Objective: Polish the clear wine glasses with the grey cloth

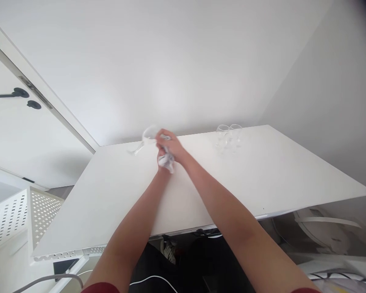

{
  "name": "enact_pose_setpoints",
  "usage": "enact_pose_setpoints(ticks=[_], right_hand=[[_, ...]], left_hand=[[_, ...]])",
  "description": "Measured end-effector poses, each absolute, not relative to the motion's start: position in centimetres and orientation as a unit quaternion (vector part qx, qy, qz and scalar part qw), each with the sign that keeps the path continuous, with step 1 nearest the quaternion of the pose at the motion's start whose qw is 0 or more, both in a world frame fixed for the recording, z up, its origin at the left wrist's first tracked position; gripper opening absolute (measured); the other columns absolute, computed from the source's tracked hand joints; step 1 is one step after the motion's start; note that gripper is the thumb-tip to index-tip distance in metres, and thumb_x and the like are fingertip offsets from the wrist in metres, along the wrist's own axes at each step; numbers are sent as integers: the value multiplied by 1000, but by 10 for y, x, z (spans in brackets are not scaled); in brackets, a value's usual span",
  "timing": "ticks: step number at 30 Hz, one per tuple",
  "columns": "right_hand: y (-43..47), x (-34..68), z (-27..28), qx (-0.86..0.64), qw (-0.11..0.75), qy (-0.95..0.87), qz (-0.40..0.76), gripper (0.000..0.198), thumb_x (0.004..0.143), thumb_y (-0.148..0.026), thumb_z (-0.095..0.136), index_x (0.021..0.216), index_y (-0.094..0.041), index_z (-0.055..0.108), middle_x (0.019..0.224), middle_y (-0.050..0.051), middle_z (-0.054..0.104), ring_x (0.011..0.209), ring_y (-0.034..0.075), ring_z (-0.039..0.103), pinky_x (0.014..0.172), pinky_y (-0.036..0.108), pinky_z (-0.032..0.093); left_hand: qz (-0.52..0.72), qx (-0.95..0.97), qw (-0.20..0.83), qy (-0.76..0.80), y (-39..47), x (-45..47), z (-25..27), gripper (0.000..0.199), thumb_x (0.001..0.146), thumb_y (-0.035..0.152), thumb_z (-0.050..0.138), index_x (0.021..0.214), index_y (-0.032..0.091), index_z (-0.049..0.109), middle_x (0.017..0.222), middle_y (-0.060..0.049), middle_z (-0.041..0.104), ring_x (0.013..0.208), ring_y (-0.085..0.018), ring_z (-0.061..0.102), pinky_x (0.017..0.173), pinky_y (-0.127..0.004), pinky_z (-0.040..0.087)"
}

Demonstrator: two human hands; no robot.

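Note:
A clear stemmed wine glass [149, 133] is tilted above the far left part of the white table, its foot pointing down and left, slightly blurred. My left hand [160, 154] is closed at the bowl side of the glass, partly hidden by my right hand and a cloth. A crumpled white-grey cloth [167, 161] is bunched between both hands and hangs over my left wrist. My right hand [173, 145] is closed on the cloth, its fingers bent close to the glass. Exact finger contact on the glass is hard to make out.
Clear stemmed glasses [228, 136] stand at the table's back edge, right of my hands. The white table [116, 195] meets a white wall behind. A perforated white cart [42, 211] is at the left, below a door with a black handle [20, 92]. Cables hang below the front edge.

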State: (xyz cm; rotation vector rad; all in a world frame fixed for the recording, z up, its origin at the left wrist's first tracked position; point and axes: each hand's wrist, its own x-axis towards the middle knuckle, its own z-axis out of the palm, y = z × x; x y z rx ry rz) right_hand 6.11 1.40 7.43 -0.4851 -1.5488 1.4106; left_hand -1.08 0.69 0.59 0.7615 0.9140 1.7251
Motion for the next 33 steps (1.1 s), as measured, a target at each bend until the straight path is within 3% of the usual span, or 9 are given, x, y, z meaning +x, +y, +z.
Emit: enact_pose_setpoints(ticks=[4,7,11,15,19,22,24,29,33], right_hand=[[15,145,57,-162,491,-559,649,42,86,-57,71,87,-27,43,58,-10,45,40,8,31,44,25,30],[15,178,42,-203,443,-597,638,42,80,-54,77,88,-25,47,55,-9,47,40,9,36,44,24,29],[18,179,33,-262,429,-607,615,48,75,-58,78,102,-24,56,58,-8,51,46,12,41,48,25,35],[26,169,29,-290,542,-521,592,59,84,-61,57,133,-28,52,74,-4,57,62,17,53,60,30,48],[36,171,20,-259,579,-475,610,61,78,-38,56,138,-29,51,95,1,65,85,19,63,73,32,53],[43,167,10,-273,593,-450,610,69,65,-23,64,132,-31,52,101,0,67,96,20,65,78,33,54],[46,162,5,-278,597,-439,611,64,61,-18,72,122,-29,55,102,0,69,99,22,65,83,35,53],[47,158,5,-280,611,-450,588,37,65,-28,85,93,-24,60,89,1,68,89,22,64,83,37,52],[49,159,4,-313,622,-477,537,34,71,-37,79,100,-24,65,95,4,69,94,25,64,82,38,52]], left_hand=[[589,358,659,303,1,-6,12,65,95,77,38,86,20,69,49,3,39,41,-15,47,42,-28,45],[472,382,753,252,-3,-4,16,78,85,89,37,93,18,68,57,-3,56,46,-16,54,46,-29,44],[437,402,759,266,-6,-3,18,69,83,83,55,104,18,67,83,-10,73,58,-17,65,52,-30,48],[537,419,673,289,-5,-3,15,59,83,71,69,117,24,66,93,-7,76,56,-13,63,52,-27,44],[634,390,565,357,-4,-4,14,59,84,70,70,121,25,68,96,-9,77,63,-12,65,56,-25,44],[644,400,495,425,-6,-5,16,67,81,73,70,127,25,70,91,-8,77,62,-13,66,54,-24,41],[634,433,441,465,-8,-5,16,72,79,69,74,134,23,69,83,-5,75,60,-13,64,55,-25,41],[608,510,298,531,-9,-8,12,71,76,55,83,139,26,68,73,2,69,59,-11,58,65,-28,47],[526,582,189,591,-5,-14,8,61,75,51,85,133,34,72,73,4,69,60,-11,54,66,-27,44]])
